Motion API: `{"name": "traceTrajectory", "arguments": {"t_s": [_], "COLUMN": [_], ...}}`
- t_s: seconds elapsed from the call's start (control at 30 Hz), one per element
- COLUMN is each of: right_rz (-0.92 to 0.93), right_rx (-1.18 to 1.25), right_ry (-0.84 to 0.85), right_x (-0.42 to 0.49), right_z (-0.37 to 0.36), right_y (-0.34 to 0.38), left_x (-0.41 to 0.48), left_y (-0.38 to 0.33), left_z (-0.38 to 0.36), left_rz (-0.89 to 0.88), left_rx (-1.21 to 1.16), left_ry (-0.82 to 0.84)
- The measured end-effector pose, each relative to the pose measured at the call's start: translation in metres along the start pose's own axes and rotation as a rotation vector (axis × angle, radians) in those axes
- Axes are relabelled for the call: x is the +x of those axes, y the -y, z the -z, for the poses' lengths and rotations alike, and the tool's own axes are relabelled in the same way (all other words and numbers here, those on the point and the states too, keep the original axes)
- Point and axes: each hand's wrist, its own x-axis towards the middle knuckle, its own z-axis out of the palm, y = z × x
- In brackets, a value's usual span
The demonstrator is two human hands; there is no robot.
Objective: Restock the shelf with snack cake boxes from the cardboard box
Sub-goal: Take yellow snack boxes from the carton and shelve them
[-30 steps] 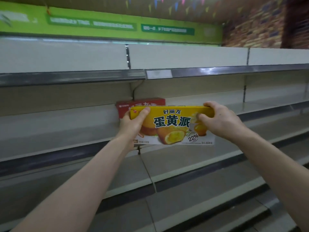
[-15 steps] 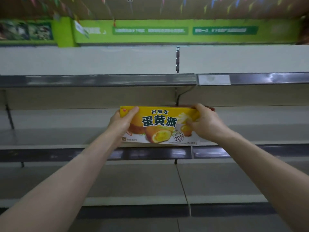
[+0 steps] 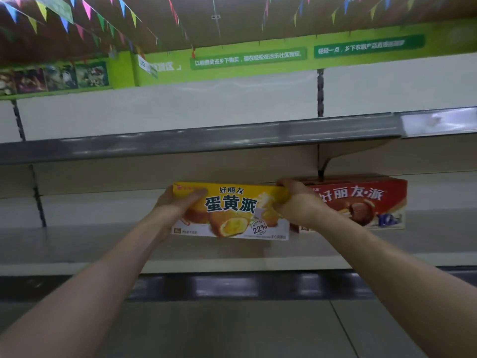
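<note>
A yellow snack cake box (image 3: pixel 232 211) stands upright with its printed face toward me, over the middle shelf (image 3: pixel 103 251). My left hand (image 3: pixel 178 202) grips its left end, thumb across the front. My right hand (image 3: pixel 296 202) grips its right end, fingers curled over the top corner. Just to the right, a red snack cake box (image 3: pixel 366 202) stands on the same shelf, partly hidden behind my right hand. The cardboard box is out of view.
An upper shelf (image 3: pixel 206 138) with a grey price rail overhangs the boxes. Below, a dark rail (image 3: pixel 232 285) fronts the middle shelf, and a lower shelf (image 3: pixel 232 329) lies under my arms. Bare shelf stretches left of the yellow box.
The view has swung left and closer. The yellow box has gone deeper over the shelf and now sits beside the red box, which shows fully on its right.
</note>
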Motion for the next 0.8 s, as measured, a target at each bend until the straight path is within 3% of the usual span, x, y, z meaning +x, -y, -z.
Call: {"name": "traceTrajectory", "arguments": {"t_s": [0.23, 0.43, 0.8], "right_rz": [-0.034, -0.087, -0.192], "right_rx": [0.035, 0.154, 0.101], "right_ry": [-0.005, -0.036, -0.149], "right_x": [0.046, 0.079, 0.110], "right_z": [-0.034, -0.056, -0.078], "right_y": [-0.005, -0.018, -0.032], "left_x": [0.048, 0.076, 0.107], "left_y": [0.022, 0.034, 0.053], "left_z": [-0.008, -0.029, -0.065], "left_rz": [-0.026, -0.003, -0.056], "left_rx": [0.123, 0.073, 0.168], "left_ry": [0.119, 0.072, 0.028]}}
